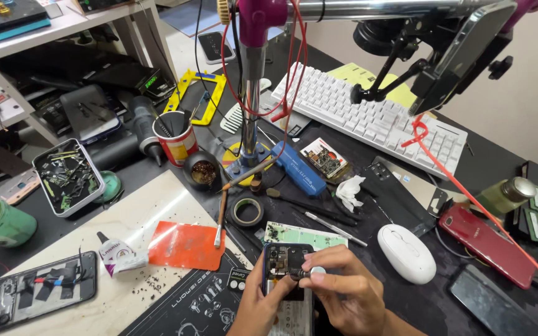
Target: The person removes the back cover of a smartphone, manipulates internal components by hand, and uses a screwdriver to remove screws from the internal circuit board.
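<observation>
An opened smartphone (283, 261) with its back cover off stands upright at the bottom centre, its circuit board and camera area showing. My left hand (255, 308) holds it from the lower left side. My right hand (348, 292) grips a small screwdriver (309, 272) with a white cap, its tip against the phone's upper board. Both hands rest over a black work mat (188, 305).
Another disassembled phone (29, 291) lies bottom left, an orange sheet (185, 244) and glue tube (116, 255) nearby. A white mouse (406, 252), red phone (487, 242), white keyboard (375, 118), tape roll (248, 211), parts tin (68, 176) and a metal stand pole (251, 93) surround the spot.
</observation>
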